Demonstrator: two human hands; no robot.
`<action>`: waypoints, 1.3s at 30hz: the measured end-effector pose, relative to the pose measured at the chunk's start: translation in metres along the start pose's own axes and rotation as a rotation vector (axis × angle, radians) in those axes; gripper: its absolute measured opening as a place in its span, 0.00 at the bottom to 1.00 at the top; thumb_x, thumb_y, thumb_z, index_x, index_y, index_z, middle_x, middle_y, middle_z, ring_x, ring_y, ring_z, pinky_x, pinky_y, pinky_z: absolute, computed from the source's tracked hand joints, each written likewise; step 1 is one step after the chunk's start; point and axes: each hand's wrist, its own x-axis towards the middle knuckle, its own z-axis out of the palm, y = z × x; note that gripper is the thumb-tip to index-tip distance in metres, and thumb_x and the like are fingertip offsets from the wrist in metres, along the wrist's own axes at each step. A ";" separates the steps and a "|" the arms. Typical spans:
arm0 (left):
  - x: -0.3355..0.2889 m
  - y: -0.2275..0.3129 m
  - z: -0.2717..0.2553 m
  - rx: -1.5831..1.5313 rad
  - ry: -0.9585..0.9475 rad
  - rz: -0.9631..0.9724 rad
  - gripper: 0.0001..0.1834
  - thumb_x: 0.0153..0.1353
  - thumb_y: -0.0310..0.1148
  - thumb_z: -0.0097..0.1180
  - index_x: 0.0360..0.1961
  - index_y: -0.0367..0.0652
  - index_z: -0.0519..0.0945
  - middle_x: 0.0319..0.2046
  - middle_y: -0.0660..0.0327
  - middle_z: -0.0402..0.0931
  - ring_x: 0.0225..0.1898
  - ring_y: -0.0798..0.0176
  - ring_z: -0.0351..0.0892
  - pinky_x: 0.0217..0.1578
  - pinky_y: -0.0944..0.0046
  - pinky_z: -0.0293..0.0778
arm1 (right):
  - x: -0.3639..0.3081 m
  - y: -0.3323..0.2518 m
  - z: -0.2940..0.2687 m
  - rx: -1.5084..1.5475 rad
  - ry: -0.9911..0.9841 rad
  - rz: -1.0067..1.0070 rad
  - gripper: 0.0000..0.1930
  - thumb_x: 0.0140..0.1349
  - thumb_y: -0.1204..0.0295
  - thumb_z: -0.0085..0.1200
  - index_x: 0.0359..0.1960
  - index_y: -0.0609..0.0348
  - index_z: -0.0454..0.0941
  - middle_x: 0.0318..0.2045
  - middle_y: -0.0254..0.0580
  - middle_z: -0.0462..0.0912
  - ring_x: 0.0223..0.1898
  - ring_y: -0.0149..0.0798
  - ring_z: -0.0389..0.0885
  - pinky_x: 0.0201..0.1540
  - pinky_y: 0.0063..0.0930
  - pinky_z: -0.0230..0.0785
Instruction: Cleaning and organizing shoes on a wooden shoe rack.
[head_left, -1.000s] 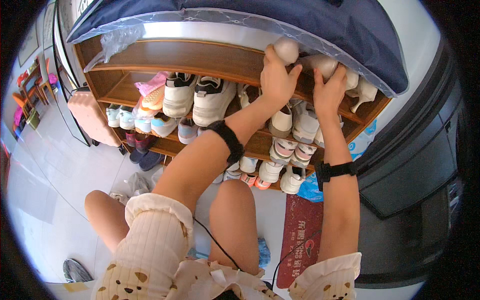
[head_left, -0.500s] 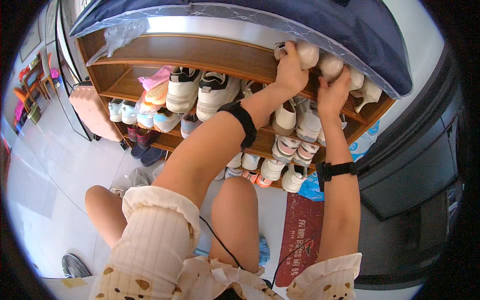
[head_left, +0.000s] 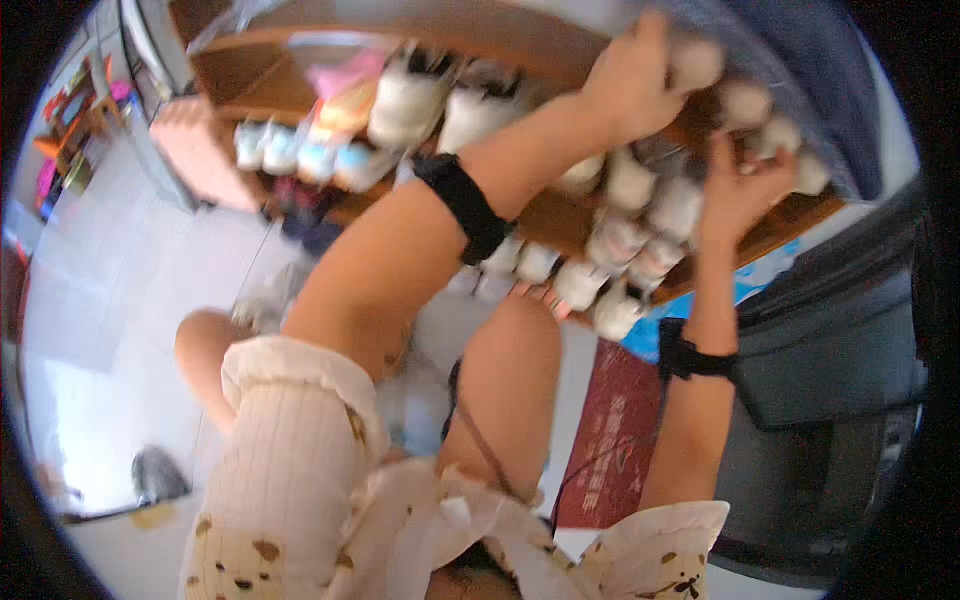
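Observation:
On the top shelf of the wooden shoe rack (head_left: 560,215), my left hand (head_left: 632,85) is closed about a pale rounded shoe (head_left: 697,62); motion blurs its fingertips. To its right, my right hand (head_left: 742,190) has its thumb and fingers apart. It is just below another pale shoe (head_left: 745,104) and beside a third light shoe (head_left: 808,174) at the shelf's right end. A dark blue cover (head_left: 830,90) hangs over that end and hides part of the shoes. Black bands circle both my forearms.
Lower shelves hold several white sneakers (head_left: 410,105), light blue shoes (head_left: 280,150) and a pink plastic wrapping (head_left: 340,75). A pink suitcase (head_left: 185,150) stands left of the rack. Below lies a red mat (head_left: 600,460), near a blue bag (head_left: 650,340). A dark door (head_left: 820,370) is at the right.
The view has shifted, so the rack appears higher and farther right. My right hand has moved rightward along the shoes and its fingers have spread. My left hand stays by the pale shoe.

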 end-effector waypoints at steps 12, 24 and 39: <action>-0.327 -0.143 -0.179 0.482 0.018 -0.878 0.09 0.52 0.32 0.49 0.32 0.38 0.72 0.23 0.50 0.74 0.27 0.55 0.75 0.29 0.59 0.70 | -0.093 -0.131 -0.043 0.369 -1.560 0.044 0.19 0.46 0.76 0.54 0.43 0.62 0.68 0.34 0.42 0.75 0.30 0.35 0.71 0.37 0.25 0.65; -0.482 -0.113 -0.144 0.705 -1.330 -1.181 0.13 0.46 0.34 0.51 0.36 0.49 0.77 0.37 0.59 0.75 0.41 0.56 0.73 0.46 0.48 0.54 | -0.375 -0.178 0.047 0.309 -2.305 -0.134 0.29 0.40 0.62 0.59 0.44 0.65 0.67 0.41 0.56 0.72 0.43 0.52 0.71 0.43 0.35 0.65; -0.430 -0.090 -0.154 0.648 -1.030 -1.177 0.18 0.44 0.37 0.50 0.37 0.42 0.75 0.35 0.52 0.76 0.41 0.53 0.74 0.50 0.40 0.51 | -0.404 -0.158 0.004 -0.032 -2.150 0.161 0.20 0.45 0.61 0.56 0.37 0.62 0.72 0.31 0.51 0.77 0.34 0.52 0.75 0.36 0.39 0.68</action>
